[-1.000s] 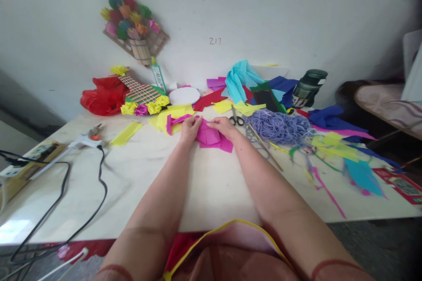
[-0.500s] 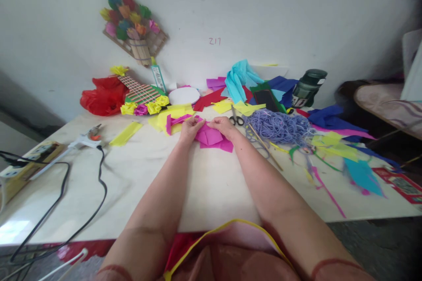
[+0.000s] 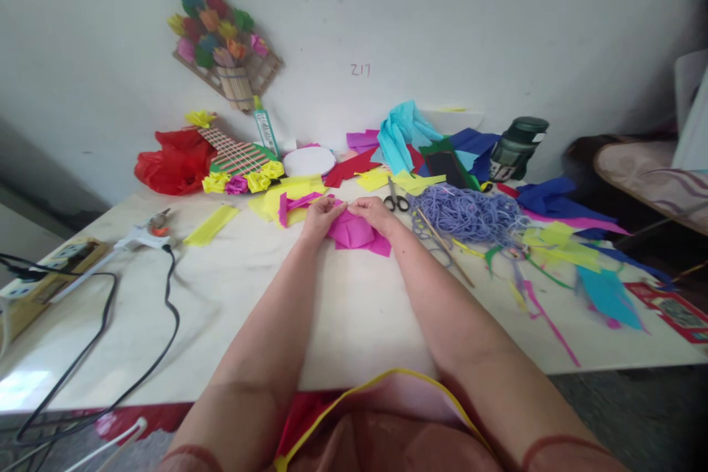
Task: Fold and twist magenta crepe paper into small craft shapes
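Both hands meet over a piece of magenta crepe paper (image 3: 352,231) near the middle of the table. My left hand (image 3: 321,217) pinches its upper left edge, with thumb and fingertips closed. Close beside it, my right hand (image 3: 375,214) pinches the upper right edge. Another magenta piece lies flat under the held one and shows at its lower right. To the left of my left hand, folded magenta strips (image 3: 299,202) rest on yellow crepe paper (image 3: 276,199). Black-handled scissors (image 3: 395,200) lie just beyond my right hand.
At right are a purple yarn heap (image 3: 470,214), a thin stick (image 3: 447,247), paper scraps and a dark green bottle (image 3: 518,149). Left stand a glue gun (image 3: 142,236), its black cord and a power strip (image 3: 55,265). A flower-decorated craft (image 3: 237,155) leans at the back.
The held magenta paper has shifted slightly, and its lower edge now looks more rounded and bent. Both hands stay in nearly the same place.
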Tool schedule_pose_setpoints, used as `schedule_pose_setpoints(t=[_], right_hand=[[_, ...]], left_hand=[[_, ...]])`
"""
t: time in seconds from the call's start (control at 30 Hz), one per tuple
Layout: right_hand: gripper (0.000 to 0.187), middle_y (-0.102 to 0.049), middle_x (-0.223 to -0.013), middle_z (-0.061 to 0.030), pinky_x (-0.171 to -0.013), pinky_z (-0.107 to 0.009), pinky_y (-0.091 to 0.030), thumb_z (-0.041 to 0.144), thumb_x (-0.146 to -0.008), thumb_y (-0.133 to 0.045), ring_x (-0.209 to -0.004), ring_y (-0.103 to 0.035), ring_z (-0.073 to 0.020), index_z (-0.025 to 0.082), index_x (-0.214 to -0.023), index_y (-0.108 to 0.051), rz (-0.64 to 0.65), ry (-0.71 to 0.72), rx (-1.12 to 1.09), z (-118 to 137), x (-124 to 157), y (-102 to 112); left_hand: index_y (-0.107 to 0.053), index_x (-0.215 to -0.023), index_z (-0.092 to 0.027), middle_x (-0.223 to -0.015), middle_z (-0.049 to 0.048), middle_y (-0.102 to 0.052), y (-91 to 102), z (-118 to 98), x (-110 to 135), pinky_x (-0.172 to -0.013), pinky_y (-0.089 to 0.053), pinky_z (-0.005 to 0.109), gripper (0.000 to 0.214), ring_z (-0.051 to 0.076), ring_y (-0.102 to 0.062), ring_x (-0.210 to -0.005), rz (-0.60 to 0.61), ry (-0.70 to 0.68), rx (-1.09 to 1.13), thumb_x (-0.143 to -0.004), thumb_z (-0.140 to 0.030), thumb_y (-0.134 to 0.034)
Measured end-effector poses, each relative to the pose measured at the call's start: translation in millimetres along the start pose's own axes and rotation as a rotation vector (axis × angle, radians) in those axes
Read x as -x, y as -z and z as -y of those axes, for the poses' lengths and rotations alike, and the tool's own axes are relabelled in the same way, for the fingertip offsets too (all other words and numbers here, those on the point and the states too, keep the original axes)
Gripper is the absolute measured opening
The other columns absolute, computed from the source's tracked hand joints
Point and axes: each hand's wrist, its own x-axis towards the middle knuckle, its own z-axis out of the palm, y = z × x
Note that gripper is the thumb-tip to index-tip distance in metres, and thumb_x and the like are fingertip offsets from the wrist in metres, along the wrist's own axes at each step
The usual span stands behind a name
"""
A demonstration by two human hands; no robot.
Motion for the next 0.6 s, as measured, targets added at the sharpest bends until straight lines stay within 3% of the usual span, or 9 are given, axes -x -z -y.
schedule_pose_setpoints(t=[0.6], right_hand=[[0.021, -0.050, -0.056, 0.0046, -0.062, -0.025, -0.032, 0.036, -0.063, -0.063, -0.058, -0.040, -0.0102, 0.015, -0.060, -0.061, 0.041, 0.027, -0.014, -2.2, -2.9, 1.0]], left_hand=[[-0.053, -0.060, -0.016, -0.058, -0.0020, -0.046, 1.8, -4.2, 1.9, -0.051, -0.029, 0.024, 0.029, 0.009, -0.038, -0.054, -0.077, 0.014, -0.046, -0.064, -0.039, -0.070]])
